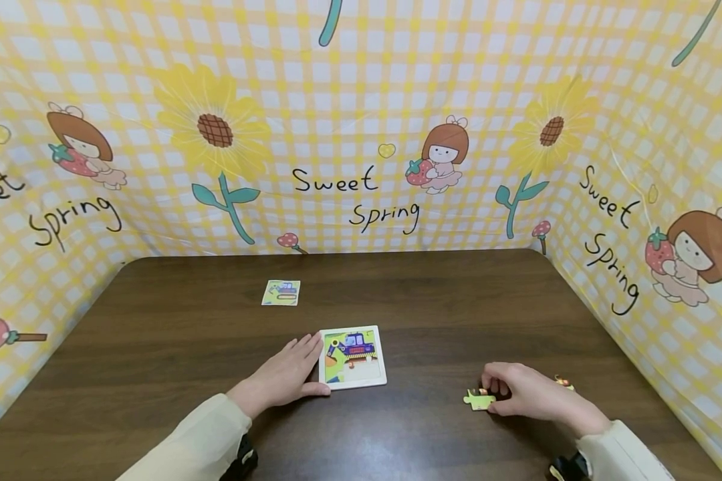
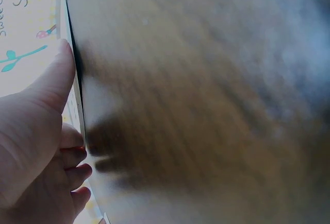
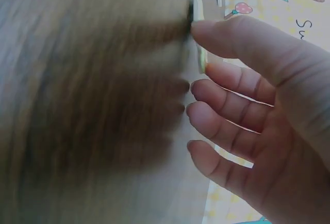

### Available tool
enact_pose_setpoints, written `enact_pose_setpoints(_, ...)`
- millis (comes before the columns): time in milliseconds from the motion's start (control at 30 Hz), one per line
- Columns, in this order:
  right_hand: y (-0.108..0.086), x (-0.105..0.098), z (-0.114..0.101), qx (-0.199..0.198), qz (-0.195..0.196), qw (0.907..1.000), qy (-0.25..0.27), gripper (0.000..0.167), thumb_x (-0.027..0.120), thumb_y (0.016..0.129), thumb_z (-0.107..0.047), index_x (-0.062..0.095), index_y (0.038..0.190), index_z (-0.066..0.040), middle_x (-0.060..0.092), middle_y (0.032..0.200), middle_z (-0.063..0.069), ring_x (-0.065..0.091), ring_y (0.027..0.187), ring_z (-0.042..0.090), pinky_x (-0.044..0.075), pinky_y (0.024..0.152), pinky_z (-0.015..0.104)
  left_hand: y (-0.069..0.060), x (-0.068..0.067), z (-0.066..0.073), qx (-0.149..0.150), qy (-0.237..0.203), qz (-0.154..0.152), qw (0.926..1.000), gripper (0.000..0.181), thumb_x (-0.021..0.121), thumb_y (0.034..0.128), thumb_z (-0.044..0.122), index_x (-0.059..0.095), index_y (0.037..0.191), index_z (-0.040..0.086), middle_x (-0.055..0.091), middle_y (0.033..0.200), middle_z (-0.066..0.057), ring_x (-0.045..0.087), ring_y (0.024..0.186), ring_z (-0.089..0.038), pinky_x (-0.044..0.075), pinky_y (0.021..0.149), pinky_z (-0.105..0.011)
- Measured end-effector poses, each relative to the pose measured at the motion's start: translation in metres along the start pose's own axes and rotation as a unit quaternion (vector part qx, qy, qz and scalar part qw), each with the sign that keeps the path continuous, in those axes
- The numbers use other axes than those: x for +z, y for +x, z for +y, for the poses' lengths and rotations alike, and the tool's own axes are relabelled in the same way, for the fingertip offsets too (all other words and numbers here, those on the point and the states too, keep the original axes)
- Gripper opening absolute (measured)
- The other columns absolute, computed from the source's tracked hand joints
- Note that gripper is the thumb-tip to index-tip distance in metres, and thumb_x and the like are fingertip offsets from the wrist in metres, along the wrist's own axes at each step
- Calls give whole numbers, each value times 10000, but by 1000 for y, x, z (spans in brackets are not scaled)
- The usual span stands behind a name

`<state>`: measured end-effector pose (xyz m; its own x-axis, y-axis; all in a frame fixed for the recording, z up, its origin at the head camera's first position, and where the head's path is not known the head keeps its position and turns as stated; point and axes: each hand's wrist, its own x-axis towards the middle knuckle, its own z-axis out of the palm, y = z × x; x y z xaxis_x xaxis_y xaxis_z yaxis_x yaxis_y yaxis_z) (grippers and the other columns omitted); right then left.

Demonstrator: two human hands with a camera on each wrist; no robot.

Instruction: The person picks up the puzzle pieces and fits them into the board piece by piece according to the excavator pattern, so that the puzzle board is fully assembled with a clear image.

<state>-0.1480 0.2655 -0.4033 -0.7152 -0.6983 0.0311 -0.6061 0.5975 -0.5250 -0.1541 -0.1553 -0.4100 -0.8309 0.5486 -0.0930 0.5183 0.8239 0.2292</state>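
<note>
A square jigsaw tray [image 1: 356,385] with a white rim lies on the table, its partly filled picture showing a blue excavator. My left hand [image 1: 281,375] rests along the tray's left side, fingers extended and thumb near the lower left corner. In the left wrist view the tray [image 2: 79,98] appears edge-on beside the thumb. To the right, my right hand [image 1: 532,394] pinches a yellow-green jigsaw piece [image 1: 478,401] between thumb and index finger. That piece [image 3: 201,62] shows as a thin edge in the right wrist view. Another small colourful piece [image 1: 564,383] is partly hidden behind the right hand.
A small square card [image 1: 281,292] with an excavator picture lies farther back, left of the tray. The dark wooden table [image 1: 445,300] is bordered at the back and both sides by a yellow checked cloth [image 1: 349,120].
</note>
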Motion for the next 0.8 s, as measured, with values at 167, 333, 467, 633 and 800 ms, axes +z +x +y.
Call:
enact_pose_setpoints(167,10,0,-4,81,33,9999,87,239,744,744,-119,530,837,-174,495,720,-106,481,653,40,435,570,220,0,0,0,13,17,16,10000,848,572,844,521,344,1354,-118,287,1426,-255,272,1306,-376,226,1046,-472)
enact_pose_setpoints(333,27,2,-11,36,26,10000,54,235,738,749,-105,531,845,-163,500,717,-86,489,656,55,440,576,221,0,-1,0,-51,36,-40,10000,861,560,842,540,335,1364,-107,283,1434,-241,264,1313,-364,221,1051,-465)
enact_pose_setpoints(467,43,5,-17,-15,29,10000,-10,235,737,754,-104,532,855,-161,503,723,-74,490,660,64,441,579,222,0,-1,1,-88,35,-79,9999,866,551,841,550,331,1369,-100,280,1439,-233,258,1318,-355,217,1053,-463)
enact_pose_setpoints(633,65,10,-27,-63,18,10000,-69,227,731,756,-109,539,861,-169,518,733,-62,500,668,81,443,590,226,1,-1,0,-82,60,-90,9999,872,546,838,559,329,1372,-96,277,1442,-227,255,1321,-350,216,1055,-461)
enact_pose_setpoints(800,86,17,-37,-135,3,9998,-174,217,730,760,-128,544,858,-177,521,735,-66,501,659,92,436,580,223,0,0,-1,-34,27,-63,10000,867,552,839,551,334,1367,-102,280,1438,-234,259,1317,-357,220,1051,-467)
